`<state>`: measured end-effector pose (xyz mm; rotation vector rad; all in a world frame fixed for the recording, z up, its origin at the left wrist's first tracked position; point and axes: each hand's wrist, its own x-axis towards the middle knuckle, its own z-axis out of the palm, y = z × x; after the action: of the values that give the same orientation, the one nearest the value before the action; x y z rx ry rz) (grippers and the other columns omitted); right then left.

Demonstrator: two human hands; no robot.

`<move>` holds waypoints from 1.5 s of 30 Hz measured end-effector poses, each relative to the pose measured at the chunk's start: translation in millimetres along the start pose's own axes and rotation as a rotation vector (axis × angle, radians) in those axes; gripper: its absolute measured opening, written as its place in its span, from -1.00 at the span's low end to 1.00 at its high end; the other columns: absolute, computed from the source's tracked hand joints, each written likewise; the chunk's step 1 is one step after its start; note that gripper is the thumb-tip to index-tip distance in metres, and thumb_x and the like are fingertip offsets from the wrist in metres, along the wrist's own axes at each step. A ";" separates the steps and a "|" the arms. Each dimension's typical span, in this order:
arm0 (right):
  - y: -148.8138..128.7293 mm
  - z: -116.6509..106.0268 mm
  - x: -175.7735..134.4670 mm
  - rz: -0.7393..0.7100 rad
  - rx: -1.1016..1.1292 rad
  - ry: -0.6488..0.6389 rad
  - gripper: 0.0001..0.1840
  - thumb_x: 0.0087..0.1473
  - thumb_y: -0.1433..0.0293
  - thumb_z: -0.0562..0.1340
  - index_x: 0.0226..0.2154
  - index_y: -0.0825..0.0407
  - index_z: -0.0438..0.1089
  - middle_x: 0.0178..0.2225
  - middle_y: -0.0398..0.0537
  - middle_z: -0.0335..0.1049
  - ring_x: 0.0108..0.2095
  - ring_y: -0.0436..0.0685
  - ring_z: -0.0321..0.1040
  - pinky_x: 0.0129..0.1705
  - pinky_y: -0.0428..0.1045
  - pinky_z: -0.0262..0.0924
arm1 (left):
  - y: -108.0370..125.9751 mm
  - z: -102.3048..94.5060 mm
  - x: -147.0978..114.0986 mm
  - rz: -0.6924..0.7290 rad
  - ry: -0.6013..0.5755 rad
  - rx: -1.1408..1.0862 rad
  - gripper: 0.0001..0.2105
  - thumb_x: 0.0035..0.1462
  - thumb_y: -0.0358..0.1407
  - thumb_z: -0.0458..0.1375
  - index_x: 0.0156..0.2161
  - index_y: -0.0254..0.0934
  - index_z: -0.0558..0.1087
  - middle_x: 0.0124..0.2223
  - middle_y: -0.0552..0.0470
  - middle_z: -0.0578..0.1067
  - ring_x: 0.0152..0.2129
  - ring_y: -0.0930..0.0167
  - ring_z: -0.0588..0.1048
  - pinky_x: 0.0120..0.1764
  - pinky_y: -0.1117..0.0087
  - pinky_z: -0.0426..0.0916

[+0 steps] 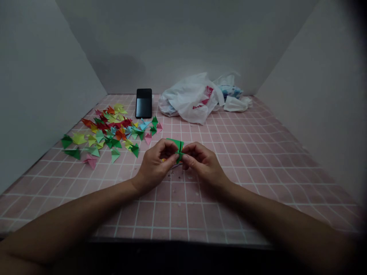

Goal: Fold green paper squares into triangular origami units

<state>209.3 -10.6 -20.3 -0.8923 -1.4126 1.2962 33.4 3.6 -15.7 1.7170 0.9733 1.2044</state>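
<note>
My left hand (155, 161) and my right hand (205, 163) meet over the middle of the table. Between their thumbs and fingertips they pinch a small folded piece of green paper (179, 157). Just behind the fingertips shows a flat green sheet (177, 142); whether it is part of the same piece I cannot tell. Bits of orange and yellow peek out under my left fingers, mostly hidden. To the left lies a spread of small folded paper shapes (115, 143) in green, yellow, red, orange, pink and light blue.
A dark phone (143, 104) stands upright near the back wall. White plastic bags (190, 97) with red print lie crumpled beside it, with a blue-patterned packet (231, 91) to their right. A pink checked cloth (258, 160) covers the table. Pale walls enclose three sides.
</note>
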 end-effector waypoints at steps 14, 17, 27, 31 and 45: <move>3.4 1.2 -4.4 -0.092 -0.103 0.082 -0.91 0.13 0.38 0.29 -0.37 -0.01 0.36 -0.44 -0.19 0.34 -0.44 -0.01 0.32 -0.36 -0.04 0.24 | 2.8 -0.1 3.1 -0.108 -0.068 -0.100 -0.91 0.10 -0.34 0.26 -0.35 -0.30 0.45 -0.37 0.07 0.47 -0.41 0.47 0.45 -0.31 0.44 0.37; 1.8 2.2 -4.6 -0.081 -0.067 0.088 -0.90 0.13 0.38 0.30 -0.38 -0.01 0.36 -0.44 -0.19 0.34 -0.44 -0.01 0.33 -0.35 -0.04 0.26 | 2.0 1.0 2.2 -0.112 -0.106 -0.150 -0.91 0.13 -0.32 0.24 -0.29 -0.29 0.43 -0.35 0.07 0.47 -0.40 0.47 0.47 -0.30 0.44 0.39; 0.7 -1.5 1.4 0.050 0.091 0.077 -0.76 0.10 0.27 0.33 -0.44 0.02 0.30 -0.50 -0.21 0.36 -0.51 -0.03 0.34 -0.41 -0.05 0.28 | -1.4 2.5 4.1 -0.268 -0.145 -0.287 -0.80 0.06 -0.26 0.28 -0.31 -0.28 0.35 -0.39 0.11 0.42 -0.47 0.50 0.43 -0.38 0.46 0.35; 5.1 -1.0 1.7 0.105 0.134 0.071 -0.75 0.07 0.26 0.35 -0.45 0.03 0.32 -0.49 -0.20 0.38 -0.52 -0.03 0.33 -0.42 -0.05 0.27 | -2.6 2.9 5.1 -0.327 -0.144 -0.318 -0.80 0.02 -0.28 0.30 -0.30 -0.29 0.38 -0.40 0.11 0.44 -0.48 0.51 0.43 -0.37 0.46 0.35; 2.2 1.4 1.0 0.135 -0.074 0.071 -0.79 0.07 0.31 0.27 -0.50 0.00 0.26 -0.60 -0.25 0.28 -0.58 -0.04 0.18 -0.51 -0.08 0.07 | 4.3 -3.7 5.6 -0.222 -0.144 -0.089 -0.76 0.22 -0.15 0.17 -0.36 -0.30 0.43 -0.44 0.10 0.40 -0.48 0.48 0.36 -0.36 0.44 0.28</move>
<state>207.5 -9.6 -22.2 -1.0892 -1.3720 1.3060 31.8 7.7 -9.0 1.5577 0.9791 0.9539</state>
